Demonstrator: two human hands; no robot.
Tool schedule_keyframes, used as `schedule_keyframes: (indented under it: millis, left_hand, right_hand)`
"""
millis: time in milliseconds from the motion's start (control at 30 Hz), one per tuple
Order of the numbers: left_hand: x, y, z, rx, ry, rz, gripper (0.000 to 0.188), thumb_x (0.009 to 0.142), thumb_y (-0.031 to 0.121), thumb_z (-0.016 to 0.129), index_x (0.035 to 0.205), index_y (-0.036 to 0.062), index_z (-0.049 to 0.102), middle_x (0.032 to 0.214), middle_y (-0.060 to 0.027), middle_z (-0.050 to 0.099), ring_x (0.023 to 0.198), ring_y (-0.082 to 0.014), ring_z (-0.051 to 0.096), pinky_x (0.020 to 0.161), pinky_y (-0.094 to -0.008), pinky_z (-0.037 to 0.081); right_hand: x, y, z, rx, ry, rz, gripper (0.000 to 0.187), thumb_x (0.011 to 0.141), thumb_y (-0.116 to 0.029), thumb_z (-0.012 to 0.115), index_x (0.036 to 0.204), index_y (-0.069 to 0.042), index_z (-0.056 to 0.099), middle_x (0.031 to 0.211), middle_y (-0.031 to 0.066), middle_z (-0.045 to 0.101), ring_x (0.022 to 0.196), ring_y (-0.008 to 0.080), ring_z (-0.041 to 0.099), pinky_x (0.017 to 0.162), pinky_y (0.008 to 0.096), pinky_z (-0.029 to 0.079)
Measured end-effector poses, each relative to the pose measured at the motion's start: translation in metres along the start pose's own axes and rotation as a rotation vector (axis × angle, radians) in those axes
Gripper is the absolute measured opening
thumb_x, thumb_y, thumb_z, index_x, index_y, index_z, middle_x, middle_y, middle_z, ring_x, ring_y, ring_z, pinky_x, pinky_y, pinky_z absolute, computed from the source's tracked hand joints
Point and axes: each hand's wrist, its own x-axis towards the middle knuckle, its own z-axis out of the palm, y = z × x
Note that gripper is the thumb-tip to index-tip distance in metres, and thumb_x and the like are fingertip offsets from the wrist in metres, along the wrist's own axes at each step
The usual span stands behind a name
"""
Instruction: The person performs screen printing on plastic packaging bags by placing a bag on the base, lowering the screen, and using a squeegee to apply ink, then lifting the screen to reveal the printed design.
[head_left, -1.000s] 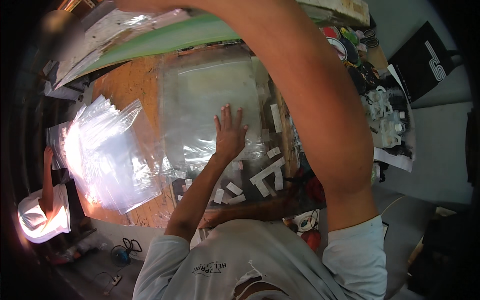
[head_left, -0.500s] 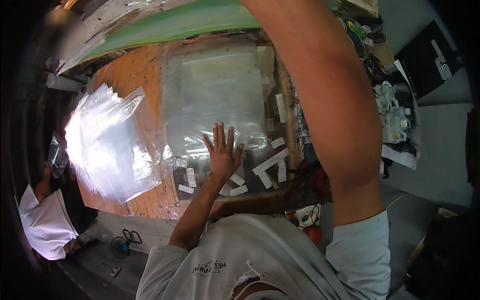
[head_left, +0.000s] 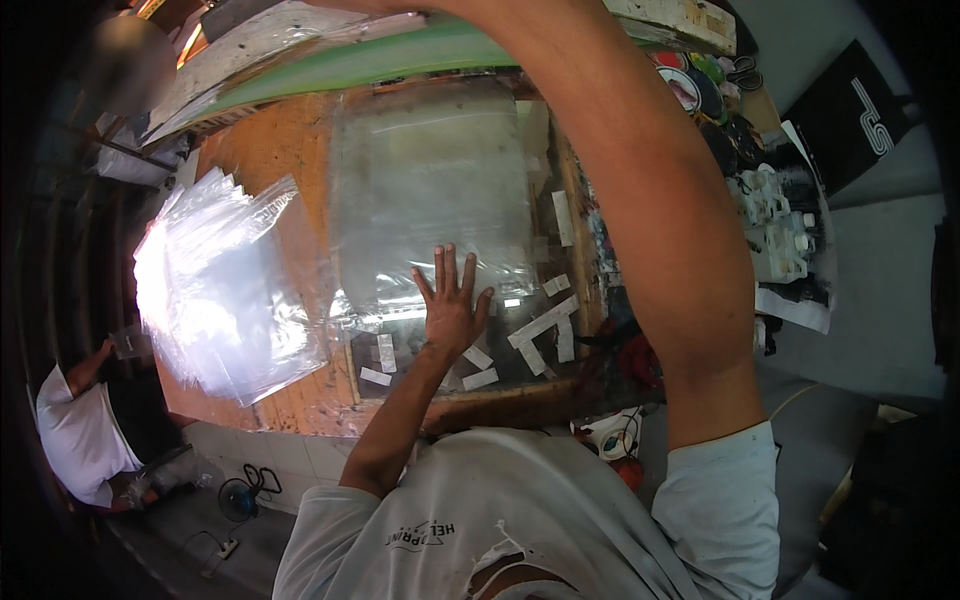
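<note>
My left hand (head_left: 456,312) lies flat, fingers spread, on the near edge of a clear plastic bag (head_left: 430,190). The bag is laid out on a board at the middle of the wooden table. Several pieces of whitish tape (head_left: 543,322) are stuck around its near and right sides. My right arm reaches up across the view, and my right hand (head_left: 372,4) is cut off by the upper edge, so its fingers are hidden. It is nearest to a green screen panel (head_left: 400,62) with a pale frame, raised along the far side of the table.
A fanned stack of shiny clear plastic bags (head_left: 225,290) covers the table's left part. At the right are paint-stained tubs (head_left: 690,88), scissors (head_left: 745,75) and white plastic bottles (head_left: 780,235). Another person (head_left: 85,430) works at far left, near a small fan (head_left: 238,497).
My right forearm has swung leftward along the far side, and the green screen panel looks narrower. My left hand stays on the bag. The other person's arm has shifted.
</note>
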Motion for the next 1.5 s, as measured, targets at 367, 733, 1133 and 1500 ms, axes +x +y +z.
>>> schedule_keyframes:
  millis: [367,733,1133,1500]
  left_hand:
    - [-0.018,0.013,-0.12,-0.754,0.389,-0.087,0.066,0.1,0.028,0.063,0.156,0.0067,0.036,0.161,-0.0251,0.032,0.15,-0.039,0.032,0.122,-0.0598,0.02]
    - [-0.094,-0.006,-0.084,-1.927,0.117,-1.264,0.066,0.1,0.049,0.059,0.146,0.0068,0.04,0.147,-0.0117,0.046,0.141,-0.0264,0.041,0.116,-0.0644,0.027]
    - [-0.089,0.001,-0.077,-1.954,0.195,-1.256,0.077,0.098,0.046,0.061,0.155,0.006,0.028,0.156,-0.0186,0.034,0.15,-0.0304,0.031,0.118,-0.0642,0.016]
    - [-0.091,-0.002,-0.068,-1.904,0.229,-1.383,0.04,0.097,0.042,0.064,0.124,0.0121,0.058,0.127,-0.0097,0.055,0.135,-0.0285,0.044,0.109,-0.0598,0.028]
  right_hand:
    - [-0.063,-0.016,0.092,-0.241,0.415,-0.095,0.052,0.098,-0.048,0.057,0.127,-0.007,0.07,0.09,0.0206,0.068,0.094,0.034,0.066,0.087,0.0483,0.044]
    - [-0.209,0.015,0.324,-0.229,0.088,0.071,0.071,0.084,-0.003,0.067,0.151,-0.015,0.047,0.093,0.0089,0.054,0.094,0.0268,0.053,0.088,0.0507,0.037]
    - [-0.221,0.018,0.344,-0.181,0.116,0.039,0.072,0.083,0.001,0.066,0.15,-0.02,0.051,0.093,0.0064,0.051,0.095,0.0249,0.052,0.097,0.0541,0.032]
    - [-0.058,0.132,0.357,-0.273,0.229,0.072,0.073,0.082,-0.002,0.073,0.148,-0.024,0.052,0.099,0.0086,0.055,0.104,0.0261,0.054,0.098,0.0569,0.031]
